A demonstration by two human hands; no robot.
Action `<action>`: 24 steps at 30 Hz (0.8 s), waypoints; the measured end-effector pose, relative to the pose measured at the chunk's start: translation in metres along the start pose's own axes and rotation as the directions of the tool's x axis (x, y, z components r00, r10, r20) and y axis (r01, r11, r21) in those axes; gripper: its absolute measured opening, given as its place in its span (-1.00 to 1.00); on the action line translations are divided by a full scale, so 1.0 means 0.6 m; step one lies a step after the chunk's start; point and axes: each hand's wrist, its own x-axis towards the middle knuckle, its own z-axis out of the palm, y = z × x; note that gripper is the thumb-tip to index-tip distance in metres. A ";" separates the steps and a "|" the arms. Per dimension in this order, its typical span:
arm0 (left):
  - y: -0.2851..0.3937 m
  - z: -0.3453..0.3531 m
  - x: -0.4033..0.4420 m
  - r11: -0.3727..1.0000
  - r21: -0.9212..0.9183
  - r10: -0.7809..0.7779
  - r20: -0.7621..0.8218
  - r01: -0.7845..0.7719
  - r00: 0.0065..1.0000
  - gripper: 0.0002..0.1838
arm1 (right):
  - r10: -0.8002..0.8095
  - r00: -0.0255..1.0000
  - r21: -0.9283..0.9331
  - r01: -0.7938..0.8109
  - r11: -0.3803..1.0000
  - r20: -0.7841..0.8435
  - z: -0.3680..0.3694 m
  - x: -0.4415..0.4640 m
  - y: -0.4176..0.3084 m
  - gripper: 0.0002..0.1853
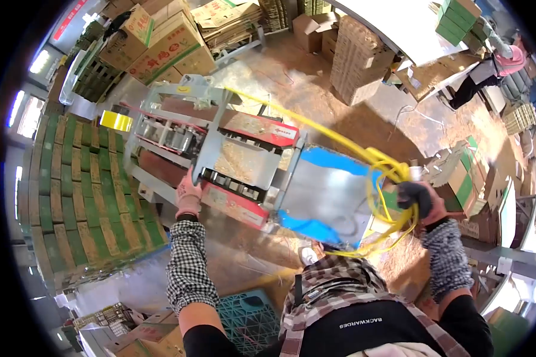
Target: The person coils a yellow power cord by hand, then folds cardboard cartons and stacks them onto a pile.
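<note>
A carton sealing machine (pixel 244 157) with red side panels and a grey metal frame stands in front of me. My left hand (pixel 189 196), in a pink glove, is closed at the lower end of the machine's grey upright frame; its fingertips are partly hidden. My right hand (pixel 424 203), in a glove with a dark palm, grips a looped bundle of yellow cord (pixel 393 169). From the bundle, one stretch of cord runs taut to the far side of the machine, and loose loops hang below my hand. A grey and blue flat plate (pixel 327 184) extends from the machine's near end.
Stacked green and brown cartons (pixel 89 196) rise at the left. Large printed boxes (pixel 161 44) stand behind the machine. A bundle of flat cardboard (pixel 360 59) and an open carton (pixel 458 178) are at the right. Another person (pixel 497 65) works at a far table. A teal crate (pixel 247 321) lies near my legs.
</note>
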 end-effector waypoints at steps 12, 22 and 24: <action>-0.022 -0.030 -0.284 0.990 0.111 -0.027 -0.454 0.086 0.891 -0.41 | -0.486 0.863 -0.142 0.503 0.852 0.143 0.005 -0.152 -0.149 -0.57; 0.237 0.311 -0.411 0.877 -0.104 -0.479 -0.121 0.469 0.869 -0.18 | -0.279 0.704 -0.646 0.710 0.280 0.653 0.506 0.363 0.019 -0.14; 0.257 0.300 -0.359 0.789 -0.065 -0.615 -0.056 0.611 0.787 -0.18 | -0.136 0.396 -0.409 0.907 -0.095 0.908 0.620 0.493 0.098 -0.36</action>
